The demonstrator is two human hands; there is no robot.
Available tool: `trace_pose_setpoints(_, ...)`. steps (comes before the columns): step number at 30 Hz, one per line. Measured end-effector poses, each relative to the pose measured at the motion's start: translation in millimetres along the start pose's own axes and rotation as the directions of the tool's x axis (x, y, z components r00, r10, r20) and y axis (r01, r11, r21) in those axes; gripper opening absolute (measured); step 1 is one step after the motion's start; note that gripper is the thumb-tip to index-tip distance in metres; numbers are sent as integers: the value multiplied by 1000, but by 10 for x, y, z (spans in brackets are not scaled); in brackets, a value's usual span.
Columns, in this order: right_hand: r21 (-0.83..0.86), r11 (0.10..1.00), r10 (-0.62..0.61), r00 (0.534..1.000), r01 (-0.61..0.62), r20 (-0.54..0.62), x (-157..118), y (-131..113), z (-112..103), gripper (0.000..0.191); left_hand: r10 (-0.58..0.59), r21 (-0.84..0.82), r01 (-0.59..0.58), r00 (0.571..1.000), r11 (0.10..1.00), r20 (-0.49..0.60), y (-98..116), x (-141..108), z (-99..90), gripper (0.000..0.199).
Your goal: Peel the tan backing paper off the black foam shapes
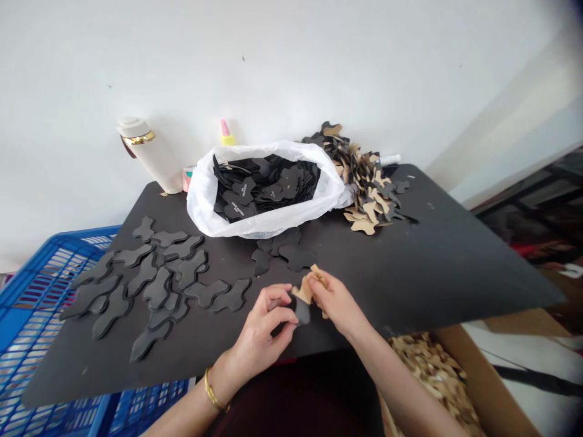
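Near the table's front edge, my left hand [269, 328] has its fingers curled round a dark grey piece [302, 312]. My right hand [334, 298] pinches tan backing [304, 291] that lies against the upper part of this grey piece. Just beyond my hands lie a few loose black pieces [297, 257]. A white plastic bag [262, 227], its mouth wide open, holds many black pieces [276, 189] behind them. Flat dark pieces [157, 288] in small overlapping stacks cover the left of the table.
The black table [437, 255] bears a heap of tan and black pieces [364, 182] at the back right. A white bottle [157, 158] leans at the back left. A blue basket [27, 309] stands left, a cardboard box of tan scraps [492, 388] at lower right.
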State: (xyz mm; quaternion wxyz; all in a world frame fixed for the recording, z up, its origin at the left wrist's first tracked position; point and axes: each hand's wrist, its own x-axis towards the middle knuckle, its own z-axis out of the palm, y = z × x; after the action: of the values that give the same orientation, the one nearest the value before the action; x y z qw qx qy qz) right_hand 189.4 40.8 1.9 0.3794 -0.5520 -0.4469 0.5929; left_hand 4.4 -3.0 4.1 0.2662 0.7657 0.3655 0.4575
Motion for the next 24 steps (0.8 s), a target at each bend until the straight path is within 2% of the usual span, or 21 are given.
trace_pose_setpoints(3,190,978,104,989,-83,-104,93,104,-10,32,38,82,-34,998,996,-42,27,-99,-6,24)
trace_pose_setpoints(6,387,915,157,985,-119,-67,137,134,-8,32,-17,68,19,999,997,-36,49,-205,-30,23)
trace_pose_setpoints(9,599,794,151,988,-103,-30,174,95,-39,25,-200,-117,194,979,974,-44,57,-287,-42,18)
trace_pose_setpoints(10,643,760,133,991,-93,-14,184,81,-63,25,-283,-201,266,957,943,-61,58,-300,-40,14)
trace_pose_setpoints(12,673,737,85,996,-58,-8,185,71,-129,27,-449,-371,381,887,847,-112,54,-297,-33,8)
trace_pose_setpoints(14,611,791,42,997,3,-59,145,93,-202,26,-584,-520,435,795,735,-162,46,-257,-23,7)
trace_pose_setpoints(16,434,901,6,997,29,-79,57,138,-259,27,-686,-631,451,704,631,-183,32,-193,-12,9)
trace_pose_setpoints(18,174,984,-28,1000,28,0,-58,186,-282,36,-761,-708,459,626,537,-171,15,-122,1,14)
trace_pose_setpoints(19,55,998,-46,998,44,47,-116,207,-281,37,-787,-735,462,596,497,-159,7,-89,9,16)
trace_pose_setpoints(21,-91,992,-84,991,93,106,-213,241,-256,34,-818,-771,459,559,442,-137,-12,-31,28,19)
trace_pose_setpoints(24,-139,981,-127,988,139,90,-286,278,-196,29,-828,-790,448,546,419,-130,-39,35,59,21)
